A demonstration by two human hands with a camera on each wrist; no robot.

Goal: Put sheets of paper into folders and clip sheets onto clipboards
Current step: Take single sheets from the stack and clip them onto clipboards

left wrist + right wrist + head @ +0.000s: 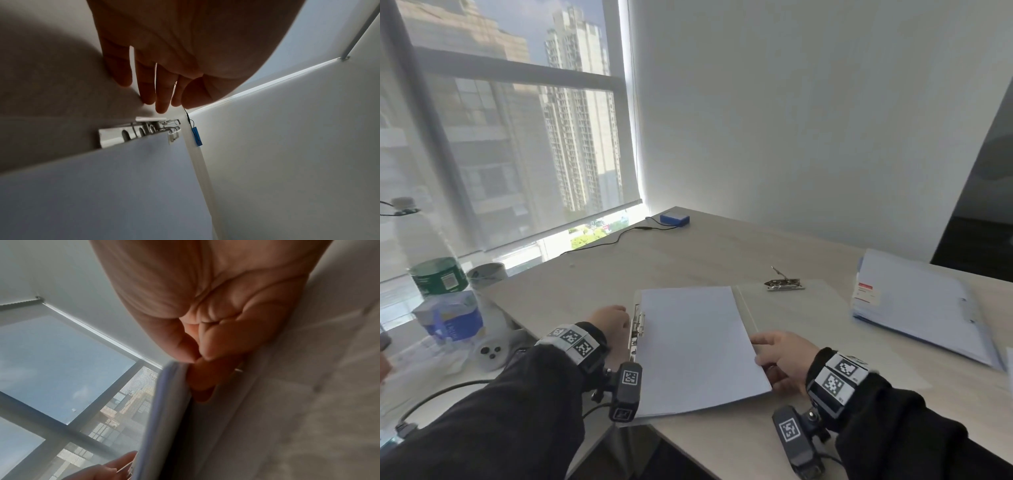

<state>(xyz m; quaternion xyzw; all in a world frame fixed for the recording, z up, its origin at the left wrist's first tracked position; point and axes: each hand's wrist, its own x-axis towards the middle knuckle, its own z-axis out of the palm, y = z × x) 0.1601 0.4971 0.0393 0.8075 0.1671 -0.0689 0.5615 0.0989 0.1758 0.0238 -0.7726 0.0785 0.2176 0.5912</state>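
A stack of white sheets (pixel 698 346) lies on a clear clipboard (pixel 748 310) at the near edge of the pale wooden table (pixel 705 253). Its long axis runs from the metal clip (pixel 637 325) on the person's left toward the right hand, slightly slanted, so the clipped short edge points left, toward the window (pixel 500 130).

The left hand (pixel 611 322) sits just beside the clip on the table. In the left wrist view its fingers (pixel 162 95) are straight, close together and pointing down at the clip (pixel 148 128), the tips just short of it (whether any fingertip touches the metal I cannot tell).

The right hand (pixel 782 356) holds the opposite short edge of the sheets. In the right wrist view the thumb (pixel 180 345) lies on top of the stack's edge (pixel 164 410) and a finger (pixel 203 381) is tucked under it, so the edge is pinched and lifted a little off the board.

A second clear clipboard (pixel 801 301) lies touching the first on its right, its long axis running away from the person, with its metal clip (pixel 784 282) at the far end and the lever standing up. Farther right rests a pile of folders with paper (pixel 914 305), well apart from the hands. A small blue box (pixel 674 218) with a black cable sits at the far edge, and bottles (pixel 438 277) stand at the left (beyond the table's side).
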